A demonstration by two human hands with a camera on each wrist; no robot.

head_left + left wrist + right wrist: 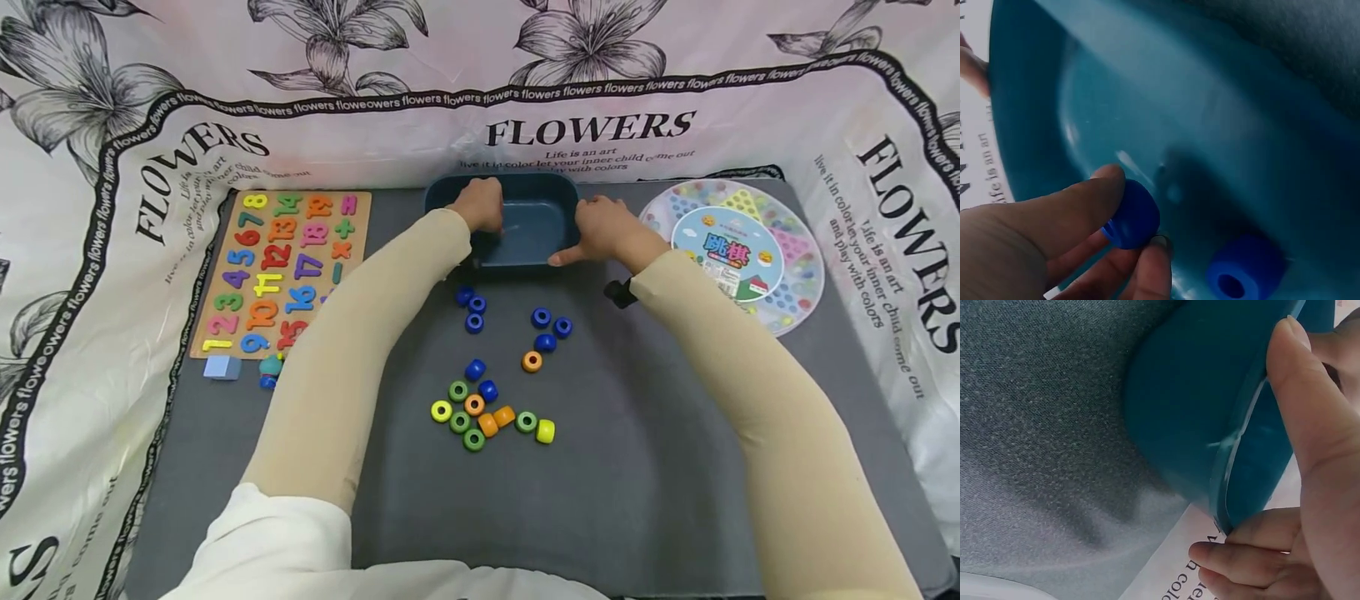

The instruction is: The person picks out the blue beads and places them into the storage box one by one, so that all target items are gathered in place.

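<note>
A dark teal plastic basin (540, 218) stands at the back of the grey table. My left hand (480, 206) reaches inside it and pinches a blue bead (1135, 215) between thumb and fingertips. Below that hand, another blue bead (1246, 269) lies on the basin's floor, its hole showing. At the basin's right end, my right hand (609, 229) grips the rim, with the thumb (1291, 375) along the edge and the other fingers around the end wall. On the table in front of the basin are scattered blue beads (545, 342), along with orange, green and yellow beads (441, 411).
To the left lies a wooden number board (217, 283), with a light blue block (222, 367) and a small coloured figure (270, 369) below it. A round board-game pack (795, 250) lies at the right, partly under my right forearm. Flower-printed cloth (420, 142) surrounds the table.
</note>
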